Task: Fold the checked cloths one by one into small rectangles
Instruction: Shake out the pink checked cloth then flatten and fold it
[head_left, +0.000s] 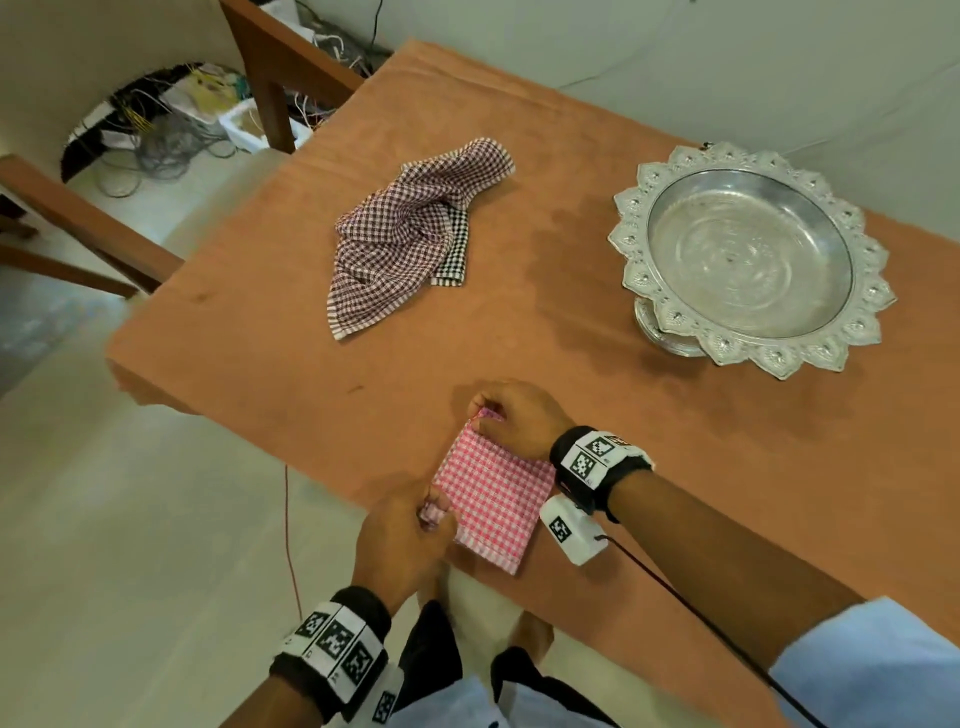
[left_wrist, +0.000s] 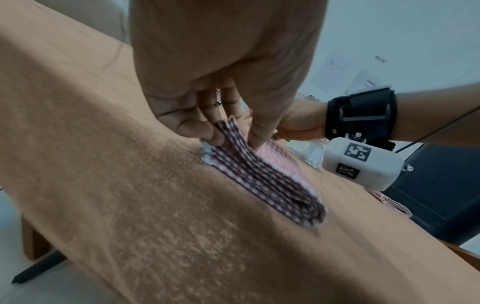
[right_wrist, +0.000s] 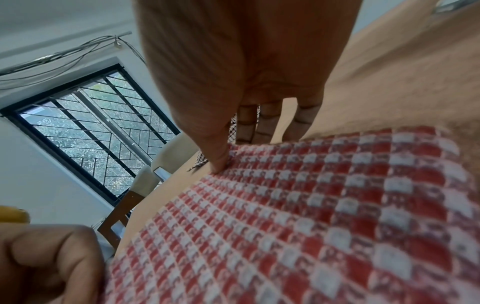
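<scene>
Table (head_left: 597, 249) under its orange cover carries everything I inspect. Far right stands an embossed silver bowl (head_left: 878, 304), holding nothing. Mid-table, well apart from my hands, a maroon checked cloth (head_left: 387, 244) lies crumpled over a black checked cloth (head_left: 453, 254); both unfolded.

At the near edge lies the pink checked cloth (head_left: 496, 501), already several layers thick in the left wrist view. My right hand (head_left: 519, 418) pinches its far left corner, thumb on top, fingers curled beneath. My left hand (head_left: 402, 545) pinches the near left corner between thumb and fingertips (left_wrist: 213, 136).

Judgement: a late fold is in hand. I should keep both pinches through all the layers, carry the edge across level, match the corners to the opposite edge, then press the crease flat. Slack in either pinch risks the inner layers sliding askew.
</scene>
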